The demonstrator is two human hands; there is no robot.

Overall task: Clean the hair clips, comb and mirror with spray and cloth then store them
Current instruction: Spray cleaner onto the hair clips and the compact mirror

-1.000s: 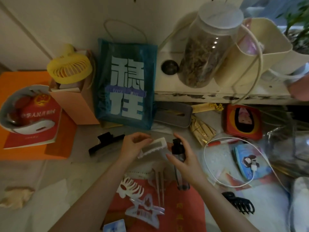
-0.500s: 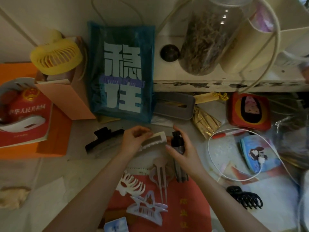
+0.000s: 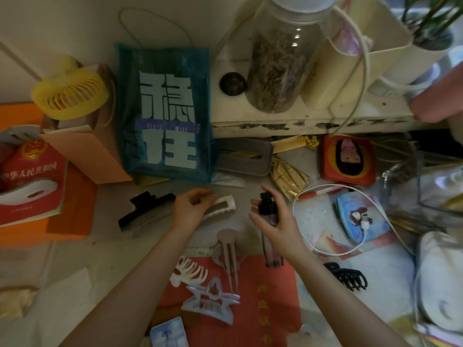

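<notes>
A: While the left hand (image 3: 191,205) pinches the white clip (image 3: 221,206), what changed?
B: The right hand (image 3: 275,219), gripping the spray bottle (image 3: 267,211), drew apart from that grip; spraying likely follows.

Large pale characters "稳住" are showing on the blue bag (image 3: 162,116) standing far centre; gold "中华人民共和国" is reading across the red book (image 3: 32,176) at left.

Both forearms reach up from the lower frame toward centre. The left hand (image 3: 191,207) pinches a white clip (image 3: 221,206); the right hand (image 3: 278,221) grips a spray bottle (image 3: 268,222), index finger on top.
</notes>
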